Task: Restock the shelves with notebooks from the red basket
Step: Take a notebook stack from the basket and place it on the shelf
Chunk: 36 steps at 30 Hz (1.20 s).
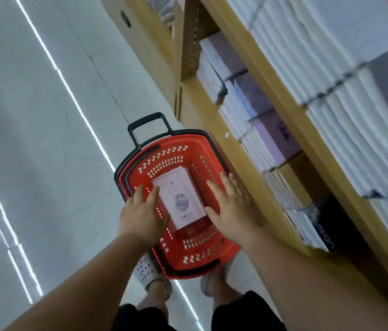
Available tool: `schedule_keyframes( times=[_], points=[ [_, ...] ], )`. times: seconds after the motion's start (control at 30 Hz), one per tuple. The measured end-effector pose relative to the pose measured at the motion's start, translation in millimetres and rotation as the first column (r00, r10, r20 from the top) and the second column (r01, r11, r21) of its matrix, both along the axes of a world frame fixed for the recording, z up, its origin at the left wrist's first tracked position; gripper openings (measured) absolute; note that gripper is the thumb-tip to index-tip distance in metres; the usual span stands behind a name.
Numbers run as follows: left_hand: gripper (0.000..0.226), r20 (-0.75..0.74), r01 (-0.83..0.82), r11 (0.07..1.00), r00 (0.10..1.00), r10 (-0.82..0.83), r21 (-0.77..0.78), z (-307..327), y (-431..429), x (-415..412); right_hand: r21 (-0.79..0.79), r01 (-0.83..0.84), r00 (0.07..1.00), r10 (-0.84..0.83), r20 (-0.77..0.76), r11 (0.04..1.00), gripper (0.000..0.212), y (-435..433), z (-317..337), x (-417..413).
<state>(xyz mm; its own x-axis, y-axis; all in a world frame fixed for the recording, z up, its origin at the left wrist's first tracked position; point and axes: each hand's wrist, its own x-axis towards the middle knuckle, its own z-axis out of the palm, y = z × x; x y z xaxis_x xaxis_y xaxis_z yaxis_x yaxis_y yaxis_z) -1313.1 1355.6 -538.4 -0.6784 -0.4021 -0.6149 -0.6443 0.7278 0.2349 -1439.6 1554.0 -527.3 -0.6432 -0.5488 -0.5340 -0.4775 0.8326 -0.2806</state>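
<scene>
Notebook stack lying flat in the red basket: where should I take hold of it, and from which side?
Probably the two long edges, coming down from above. The notebook stack lies flat on the floor of the red basket, whose walls block any sideways approach. The left hand and right hand are spread open on either side of it, so a two-handed grip fits.

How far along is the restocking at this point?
Done: the shelves already hold many stacked notebooks. In hand: the left hand and right hand reach open toward either side of the notebook stack in the red basket, no grip yet. Left: lifting and shelving that stack.
</scene>
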Motion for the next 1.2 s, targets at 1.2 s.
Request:
schedule_keyframes(
  times=[1.2],
  points=[
    [0.122, 0.035, -0.792, 0.545, 0.575, 0.817, 0.275, -410.6, 77.7, -34.4, 0.011, 0.174, 0.931, -0.168, 0.325, 0.985, 0.103, -30.9, -445.2, -12.7]
  ],
)
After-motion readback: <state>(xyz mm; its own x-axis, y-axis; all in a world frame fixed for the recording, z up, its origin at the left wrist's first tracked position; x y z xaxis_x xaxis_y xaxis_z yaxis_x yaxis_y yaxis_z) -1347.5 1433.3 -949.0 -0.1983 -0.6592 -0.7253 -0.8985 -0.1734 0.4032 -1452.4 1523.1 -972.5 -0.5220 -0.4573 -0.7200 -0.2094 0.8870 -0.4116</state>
